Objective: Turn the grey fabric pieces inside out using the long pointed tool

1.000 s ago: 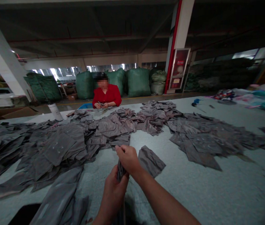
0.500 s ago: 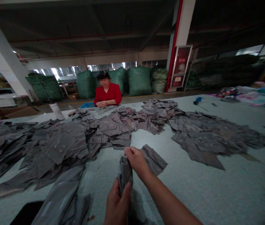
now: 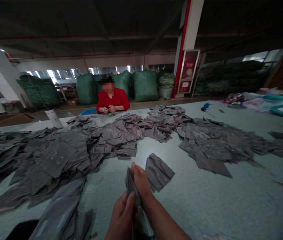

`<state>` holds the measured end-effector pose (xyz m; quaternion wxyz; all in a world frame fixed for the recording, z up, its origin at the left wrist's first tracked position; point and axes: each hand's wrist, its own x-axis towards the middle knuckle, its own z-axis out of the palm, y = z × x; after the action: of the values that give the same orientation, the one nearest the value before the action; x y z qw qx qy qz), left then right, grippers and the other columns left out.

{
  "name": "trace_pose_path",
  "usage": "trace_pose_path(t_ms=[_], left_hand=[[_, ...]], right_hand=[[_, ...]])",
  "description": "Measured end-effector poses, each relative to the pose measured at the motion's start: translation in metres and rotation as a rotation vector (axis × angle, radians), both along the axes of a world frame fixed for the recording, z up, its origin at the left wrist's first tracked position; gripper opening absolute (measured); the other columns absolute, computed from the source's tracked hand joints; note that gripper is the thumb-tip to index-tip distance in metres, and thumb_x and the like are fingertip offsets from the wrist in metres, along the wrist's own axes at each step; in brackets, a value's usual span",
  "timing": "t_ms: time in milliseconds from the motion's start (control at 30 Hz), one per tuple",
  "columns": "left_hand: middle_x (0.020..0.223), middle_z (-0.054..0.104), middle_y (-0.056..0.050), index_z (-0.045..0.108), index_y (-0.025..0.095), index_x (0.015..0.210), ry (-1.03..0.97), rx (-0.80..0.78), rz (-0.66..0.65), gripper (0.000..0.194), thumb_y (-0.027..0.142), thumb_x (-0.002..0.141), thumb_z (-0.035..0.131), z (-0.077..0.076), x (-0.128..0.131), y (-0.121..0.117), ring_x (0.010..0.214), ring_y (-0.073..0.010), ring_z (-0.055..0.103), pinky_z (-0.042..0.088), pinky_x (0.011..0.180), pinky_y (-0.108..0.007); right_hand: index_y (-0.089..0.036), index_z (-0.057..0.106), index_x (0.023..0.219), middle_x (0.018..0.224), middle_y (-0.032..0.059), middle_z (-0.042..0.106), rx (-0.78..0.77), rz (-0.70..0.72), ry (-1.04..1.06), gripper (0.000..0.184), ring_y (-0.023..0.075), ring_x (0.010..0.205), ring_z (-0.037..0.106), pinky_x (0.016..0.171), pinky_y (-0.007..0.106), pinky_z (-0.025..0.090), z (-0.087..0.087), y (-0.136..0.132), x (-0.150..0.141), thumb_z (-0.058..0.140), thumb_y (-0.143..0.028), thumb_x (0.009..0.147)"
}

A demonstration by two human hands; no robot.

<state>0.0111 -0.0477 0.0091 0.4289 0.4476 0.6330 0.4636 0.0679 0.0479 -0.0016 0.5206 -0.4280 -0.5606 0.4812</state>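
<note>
The hands are close together over the worktop (image 3: 206,206): the left hand (image 3: 120,215) curls around the lower part of a folded gray fabric piece (image 3: 130,185), its fingers half closed, and the right hand (image 3: 140,181) pinches the upper edge from the other side. Compared with half a second ago, the piece looks narrower, now seen more edge-on, and the right hand sits lower against it, so both hands meet on it. The piece stands upright between them, above the near part of the worktop. A loose gray piece (image 3: 158,172) lies just beside the right hand, and broad heaps of similar pieces (image 3: 56,156) spread across the worktop beyond. At the far side, a person in a red top (image 3: 111,100) sits with both hands together, and green sacks (image 3: 144,86) stand behind
</note>
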Motion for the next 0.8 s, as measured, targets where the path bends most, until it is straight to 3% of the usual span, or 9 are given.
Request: trace_pose_path(t_ms=[133, 233, 300, 433, 500, 533, 600, 700, 800], left_hand=[[0.045, 0.046, 0.003, 0.050, 0.018, 0.056, 0.022, -0.002, 0.061, 0.041, 0.057, 0.068, 0.048, -0.002, 0.002, -0.012, 0.044, -0.0121, 0.044, 0.034, 0.044, -0.023], [0.061, 0.056, 0.001, 0.056, 0.016, 0.081, -0.002, 0.091, 0.170, 0.035, 0.049, 0.068, 0.055, 0.006, 0.003, -0.005, 0.053, -0.0132, 0.049, 0.037, 0.049, -0.022], [0.066, 0.057, 0.001, 0.052, 0.016, 0.094, -0.055, 0.137, 0.158, 0.036, 0.043, 0.070, 0.055, 0.012, 0.003, 0.004, 0.054, -0.0125, 0.050, 0.037, 0.049, -0.022], [0.053, 0.047, 0.006, 0.053, 0.017, 0.078, -0.065, 0.137, 0.078, 0.023, 0.039, 0.072, 0.053, 0.015, 0.005, 0.013, 0.042, -0.0084, 0.041, 0.032, 0.040, -0.019], [0.049, 0.045, 0.006, 0.052, 0.017, 0.070, -0.037, 0.089, 0.077, 0.024, 0.042, 0.073, 0.051, 0.011, 0.007, 0.008, 0.040, -0.0085, 0.039, 0.031, 0.039, -0.019], [0.047, 0.044, 0.006, 0.051, 0.018, 0.066, -0.017, 0.081, 0.090, 0.027, 0.044, 0.073, 0.050, 0.008, 0.008, 0.004, 0.040, -0.0089, 0.040, 0.031, 0.039, -0.019], [0.045, 0.043, 0.006, 0.050, 0.019, 0.061, 0.028, 0.095, 0.140, 0.031, 0.048, 0.072, 0.050, 0.001, 0.009, -0.005, 0.041, -0.0101, 0.041, 0.032, 0.040, -0.020], [0.058, 0.057, 0.002, 0.057, 0.019, 0.075, -0.007, 0.140, 0.271, 0.034, 0.052, 0.066, 0.054, -0.004, 0.007, -0.016, 0.052, -0.0140, 0.051, 0.039, 0.050, -0.022], [0.081, 0.065, -0.003, 0.055, 0.018, 0.096, -0.092, 0.149, 0.296, 0.051, 0.053, 0.059, 0.060, 0.002, 0.005, -0.014, 0.069, -0.0182, 0.057, 0.043, 0.059, -0.025]], right_hand=[[-0.018, 0.045, 0.054, 0.049, -0.0047, 0.039, -0.014, 0.039, 0.057, 0.038, 0.0107, 0.048, 0.038, 0.047, 0.021, 0.032, 0.010, 0.011, 0.006, 0.039, -0.047, 0.079], [-0.018, 0.048, 0.057, 0.047, -0.0060, 0.037, -0.063, -0.029, 0.161, 0.038, 0.0098, 0.044, 0.035, 0.044, 0.021, 0.029, 0.024, 0.028, 0.022, 0.043, -0.050, 0.076], [-0.019, 0.047, 0.059, 0.046, -0.0064, 0.037, -0.152, -0.106, 0.290, 0.038, 0.0096, 0.041, 0.034, 0.042, 0.021, 0.029, 0.025, 0.031, 0.031, 0.044, -0.054, 0.074], [-0.019, 0.042, 0.053, 0.044, -0.0052, 0.039, -0.265, -0.110, 0.328, 0.042, 0.0102, 0.040, 0.037, 0.040, 0.021, 0.029, -0.004, -0.001, 0.025, 0.050, -0.057, 0.067], [-0.017, 0.047, 0.057, 0.047, -0.0034, 0.043, -0.288, 0.056, 0.290, 0.043, 0.0106, 0.042, 0.040, 0.040, 0.021, 0.031, -0.023, -0.019, 0.015, 0.042, -0.057, 0.073], [-0.017, 0.048, 0.060, 0.048, -0.0035, 0.044, -0.246, 0.140, 0.241, 0.044, 0.0104, 0.042, 0.040, 0.040, 0.021, 0.032, -0.030, -0.024, 0.011, 0.036, -0.055, 0.077], [-0.017, 0.048, 0.054, 0.046, -0.0041, 0.043, -0.139, 0.168, 0.130, 0.039, 0.0103, 0.044, 0.042, 0.043, 0.020, 0.033, -0.035, -0.021, 0.009, 0.044, -0.049, 0.075], [-0.016, 0.056, 0.059, 0.054, -0.0022, 0.053, -0.046, 0.113, 0.089, 0.026, 0.0123, 0.055, 0.050, 0.053, 0.021, 0.038, -0.021, 0.006, 0.020, 0.055, -0.040, 0.071], [-0.018, 0.062, 0.080, 0.076, 0.0007, 0.062, 0.038, 0.134, 0.101, 0.024, 0.0137, 0.074, 0.056, 0.068, 0.022, 0.041, 0.007, 0.030, 0.029, 0.048, -0.038, 0.077]])
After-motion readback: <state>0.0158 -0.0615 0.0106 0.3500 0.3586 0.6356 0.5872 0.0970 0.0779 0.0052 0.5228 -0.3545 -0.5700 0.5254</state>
